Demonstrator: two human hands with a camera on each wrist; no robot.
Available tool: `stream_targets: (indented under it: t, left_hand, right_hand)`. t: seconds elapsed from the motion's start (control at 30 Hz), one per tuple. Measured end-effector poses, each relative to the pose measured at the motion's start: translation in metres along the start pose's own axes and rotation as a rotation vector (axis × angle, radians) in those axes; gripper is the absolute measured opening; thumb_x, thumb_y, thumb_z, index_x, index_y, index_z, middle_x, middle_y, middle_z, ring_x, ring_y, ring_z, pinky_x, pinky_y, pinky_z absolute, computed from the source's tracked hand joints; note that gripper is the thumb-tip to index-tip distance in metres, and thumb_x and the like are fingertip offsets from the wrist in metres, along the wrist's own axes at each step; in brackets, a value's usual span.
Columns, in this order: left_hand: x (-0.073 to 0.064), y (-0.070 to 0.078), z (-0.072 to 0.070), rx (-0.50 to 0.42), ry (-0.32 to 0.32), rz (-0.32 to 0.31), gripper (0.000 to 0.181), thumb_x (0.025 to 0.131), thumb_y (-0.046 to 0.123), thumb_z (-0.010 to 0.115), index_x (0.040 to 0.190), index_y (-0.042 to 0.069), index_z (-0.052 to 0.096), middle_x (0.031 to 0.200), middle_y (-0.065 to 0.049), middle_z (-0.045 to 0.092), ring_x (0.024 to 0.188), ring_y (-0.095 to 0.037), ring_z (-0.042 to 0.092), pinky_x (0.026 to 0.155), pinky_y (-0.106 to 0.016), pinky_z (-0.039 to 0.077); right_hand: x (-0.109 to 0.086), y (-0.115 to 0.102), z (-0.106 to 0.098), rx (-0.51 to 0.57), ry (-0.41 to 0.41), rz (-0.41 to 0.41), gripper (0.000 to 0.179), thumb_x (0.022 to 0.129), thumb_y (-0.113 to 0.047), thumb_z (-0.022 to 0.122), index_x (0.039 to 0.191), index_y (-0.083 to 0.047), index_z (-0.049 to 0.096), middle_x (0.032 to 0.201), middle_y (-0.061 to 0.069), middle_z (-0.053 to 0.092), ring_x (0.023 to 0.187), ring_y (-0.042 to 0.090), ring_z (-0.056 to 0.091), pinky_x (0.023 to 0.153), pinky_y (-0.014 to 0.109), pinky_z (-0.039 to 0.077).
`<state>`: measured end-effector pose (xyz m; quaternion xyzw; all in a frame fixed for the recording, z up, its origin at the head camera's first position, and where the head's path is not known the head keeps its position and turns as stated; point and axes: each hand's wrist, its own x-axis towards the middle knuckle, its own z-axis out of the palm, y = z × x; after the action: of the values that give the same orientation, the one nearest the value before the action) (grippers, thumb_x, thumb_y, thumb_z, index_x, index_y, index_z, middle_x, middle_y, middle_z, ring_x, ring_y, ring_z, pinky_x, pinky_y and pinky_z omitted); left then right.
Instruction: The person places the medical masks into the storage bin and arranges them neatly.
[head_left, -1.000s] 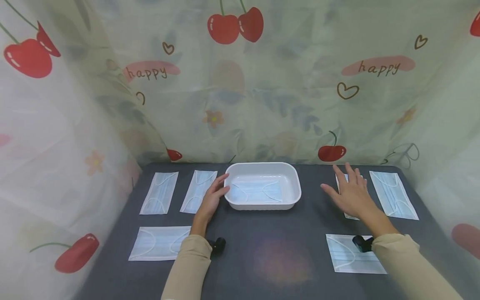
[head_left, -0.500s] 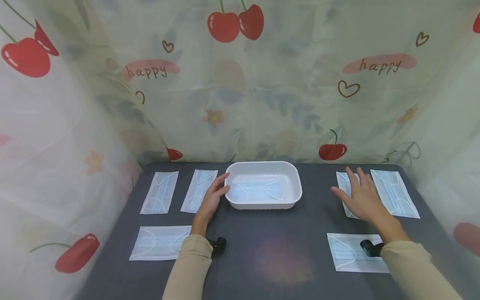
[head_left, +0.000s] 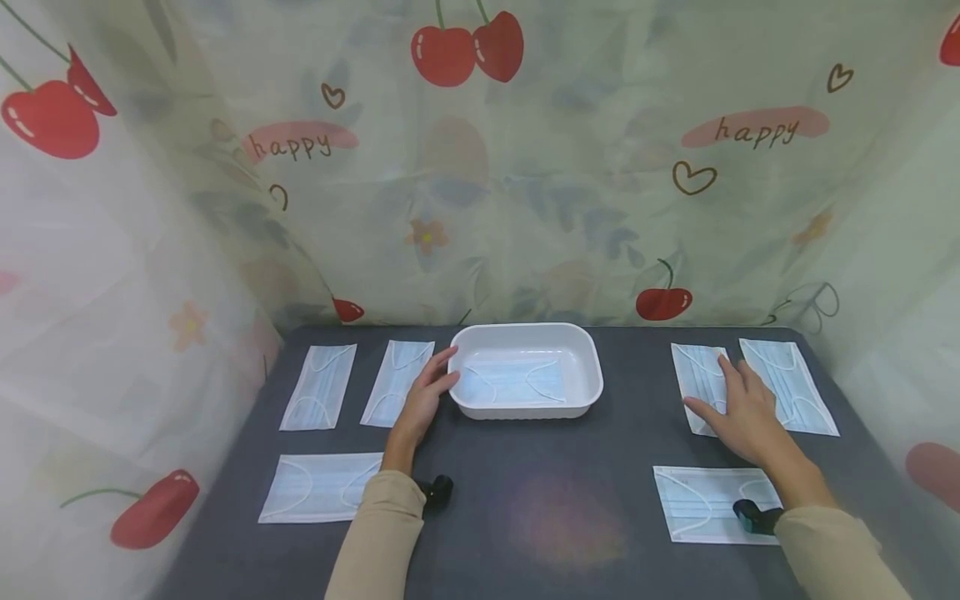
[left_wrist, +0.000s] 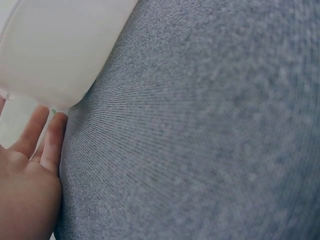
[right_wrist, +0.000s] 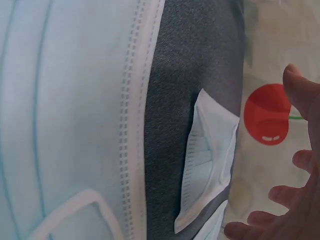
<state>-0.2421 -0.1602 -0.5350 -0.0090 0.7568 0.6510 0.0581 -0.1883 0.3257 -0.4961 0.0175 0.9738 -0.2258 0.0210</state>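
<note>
Here, the left grip (head_left: 422, 402), fingers extended, touches the white tray (head_left: 583, 375) holding one mask (head_left: 513, 382) on the worktop (head_left: 487, 467); the right grip (head_left: 746, 421), released, hovers near another mask (head_left: 697, 377).

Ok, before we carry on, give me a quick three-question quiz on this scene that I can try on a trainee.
1. How many masks lie inside the white tray?

2. True or false: the right hand is reaching into the tray.

3. How are the other masks on the table split to the left and right of the tray?
A) two left, four right
B) three left, three right
C) five left, one right

Key:
1. One.
2. False: it is off to the right, by the masks there; the left hand is the one at the tray.
3. B.
</note>
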Motion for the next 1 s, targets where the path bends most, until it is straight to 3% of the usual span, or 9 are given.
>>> stream_targets:
  t: [0.4,1.0]
  left_hand:
    - [0.001,-0.001,0.0,0.004,0.016,-0.024,0.043,0.104,0.03,0.056,0.146,0.037,0.052,0.162,-0.005,0.042,0.155,-0.029,0.032,0.128,-0.059,0.016]
    - [0.0,-0.003,0.0,0.008,0.017,0.005,0.045,0.104,0.03,0.056,0.148,0.032,0.051,0.162,-0.008,0.043,0.154,-0.031,0.033,0.127,-0.058,0.017]
  right_hand:
    - [-0.011,0.015,0.011,0.052,0.06,0.073,0.106,0.093,-0.042,0.072,0.16,0.007,0.005,0.152,0.046,0.019,0.138,0.065,0.022,0.106,0.08,0.027]
    - [-0.017,0.022,0.014,0.063,0.035,0.254,0.105,0.085,-0.026,0.079,0.159,0.007,0.012,0.147,0.049,0.023,0.13,0.071,0.028,0.105,0.079,0.029]
